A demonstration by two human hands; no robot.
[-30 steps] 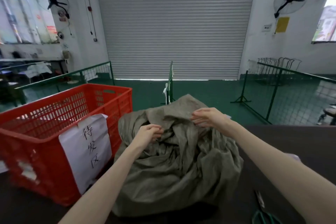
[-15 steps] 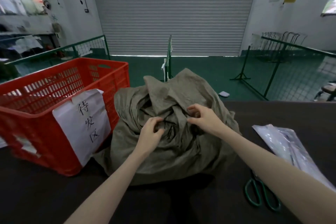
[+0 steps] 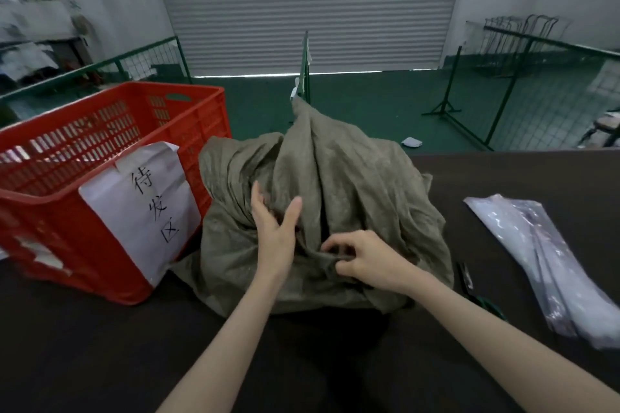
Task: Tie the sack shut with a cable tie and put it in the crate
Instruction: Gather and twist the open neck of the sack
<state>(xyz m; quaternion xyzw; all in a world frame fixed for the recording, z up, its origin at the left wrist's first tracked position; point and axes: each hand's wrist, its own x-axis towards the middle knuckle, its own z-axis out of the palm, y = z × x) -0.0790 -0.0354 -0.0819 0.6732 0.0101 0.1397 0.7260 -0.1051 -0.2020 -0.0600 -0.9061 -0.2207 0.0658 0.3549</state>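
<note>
A crumpled olive-grey sack [image 3: 352, 184] lies in a heap in the middle of the dark table [image 3: 100, 345], its loose top standing up in a peak at the far side. My left hand [image 3: 273, 228] rests on the sack's near left side with fingers and thumb spread straight. My right hand [image 3: 364, 260] pinches a fold of the cloth at the sack's near middle, fingers curled. A red slatted crate [image 3: 84, 131] with a white paper label stands just left of the sack, touching it. No cable tie shows in either hand.
A clear plastic bag [image 3: 536, 255] lies on the table at the right. Green-handled scissors [image 3: 483, 298] are partly hidden behind my right forearm. Green mesh fences [image 3: 503, 84] and a shutter door stand beyond the table's far edge.
Both hands moved down to the sack's near side. My left hand opened flat on the cloth; my right hand took a new pinch lower down. The camera tilted downward.
</note>
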